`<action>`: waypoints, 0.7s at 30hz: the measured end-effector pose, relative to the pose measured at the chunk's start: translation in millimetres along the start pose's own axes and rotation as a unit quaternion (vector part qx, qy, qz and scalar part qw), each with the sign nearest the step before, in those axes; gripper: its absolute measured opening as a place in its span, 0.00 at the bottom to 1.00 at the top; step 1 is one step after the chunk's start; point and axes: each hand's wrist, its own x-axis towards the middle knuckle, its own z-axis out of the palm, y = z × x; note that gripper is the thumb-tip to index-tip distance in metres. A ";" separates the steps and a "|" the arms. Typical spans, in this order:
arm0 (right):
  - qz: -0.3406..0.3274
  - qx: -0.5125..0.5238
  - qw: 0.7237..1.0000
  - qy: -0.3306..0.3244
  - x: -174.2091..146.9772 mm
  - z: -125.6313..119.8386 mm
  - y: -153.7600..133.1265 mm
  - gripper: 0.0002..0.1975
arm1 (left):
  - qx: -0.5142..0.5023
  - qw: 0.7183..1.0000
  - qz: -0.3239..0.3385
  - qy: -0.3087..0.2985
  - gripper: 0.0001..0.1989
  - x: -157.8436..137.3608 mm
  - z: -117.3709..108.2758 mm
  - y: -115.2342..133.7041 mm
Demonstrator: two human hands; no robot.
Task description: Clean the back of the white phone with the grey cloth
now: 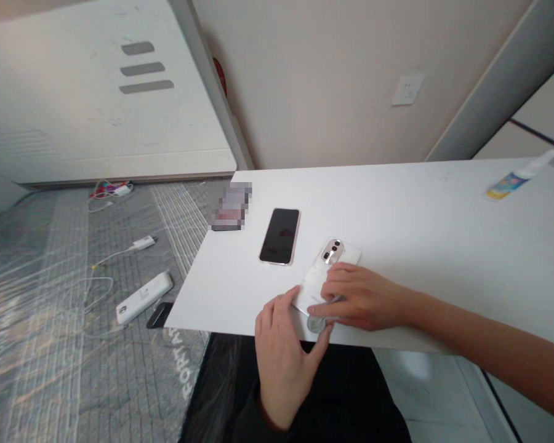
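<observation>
A white smartphone (311,284) lies back up at the table's front edge, tilted, its camera block pointing away from me. My left hand (281,351) braces its lower end, fingertips along the left edge and thumb near the bottom corner. Over the phone's lower right side, my right hand (357,298) is partly closed. Its index finger presses on a small grey, rounded piece (316,324) at the phone's bottom end; fingers hide part of this piece, and its kind is unclear. Beyond the left hand, a second smartphone (280,237) with a dark screen lies face up.
A pixelated flat item (231,208) lies at the table's left edge. Far right on the white table (397,215) is a spray bottle (508,184). On the plastic-covered bed surface at left are a white power bank (144,298), a black object (159,315) and a white adapter with cable (143,243).
</observation>
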 end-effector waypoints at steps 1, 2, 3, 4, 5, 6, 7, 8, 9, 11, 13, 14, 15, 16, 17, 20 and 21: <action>0.013 -0.020 1.000 0.012 2.1 0.7 -0.4 0.14 | -0.001 1.000 -0.001 0.000 0.32 -0.2 -0.1 0.1; 0.031 -0.044 0.998 0.029 4.0 1.1 -0.2 0.15 | -0.002 1.000 -0.002 -0.001 0.32 -0.3 -0.2 0.1; 0.046 -0.060 0.996 0.043 5.8 1.5 0.3 0.15 | -0.002 1.000 -0.003 -0.001 0.32 -0.3 -0.3 0.2; 0.050 -0.060 0.996 0.045 7.4 1.9 0.5 0.15 | -0.002 1.000 -0.002 0.000 0.32 -0.1 -0.3 0.3; 0.040 -0.048 0.997 0.038 8.7 2.3 0.2 0.15 | -0.002 1.000 -0.002 0.001 0.32 0.2 -0.2 0.4; 0.025 -0.031 0.999 0.030 9.9 2.9 -0.5 0.15 | -0.002 1.000 -0.002 0.003 0.32 0.5 -0.2 0.4; 0.015 -0.017 0.999 0.028 10.9 3.4 -1.4 0.15 | -0.002 1.000 -0.001 0.004 0.32 0.8 -0.1 0.5; 0.020 -0.016 0.999 0.033 11.7 3.9 -2.4 0.14 | -0.003 1.000 -0.001 0.004 0.32 1.1 0.0 0.5; 0.033 -0.026 0.998 0.044 12.4 4.4 -3.3 0.14 | -0.004 1.000 -0.001 0.004 0.32 1.3 0.1 0.5; 0.047 -0.038 0.996 0.067 13.3 5.4 -5.0 0.12 | -0.004 1.000 -0.003 0.002 0.33 1.4 0.2 0.5; 0.019 -0.002 0.998 0.058 13.7 6.6 -6.4 0.12 | -0.004 1.000 -0.003 0.002 0.32 1.1 0.4 0.5; 0.003 0.015 0.998 0.053 13.7 7.1 -6.9 0.13 | -0.004 1.000 -0.003 0.003 0.32 1.0 0.4 0.5; 0.002 0.018 0.998 0.052 13.6 7.3 -7.1 0.13 | -0.004 1.000 -0.002 0.004 0.32 0.8 0.5 0.5; 0.012 0.008 0.998 0.056 13.4 7.3 -7.1 0.13 | -0.004 1.000 -0.002 0.004 0.32 0.7 0.6 0.5; 0.024 -0.008 0.998 0.062 13.1 7.1 -7.0 0.14 | -0.004 1.000 -0.003 0.004 0.32 0.6 0.6 0.5; 0.020 0.023 0.999 0.044 11.4 5.1 -7.2 0.14 | -0.003 1.000 -0.003 0.002 0.32 0.5 0.2 0.6; 0.010 0.049 0.998 0.031 10.6 3.9 -7.1 0.15 | -0.003 1.000 -0.002 0.002 0.32 0.5 0.1 0.6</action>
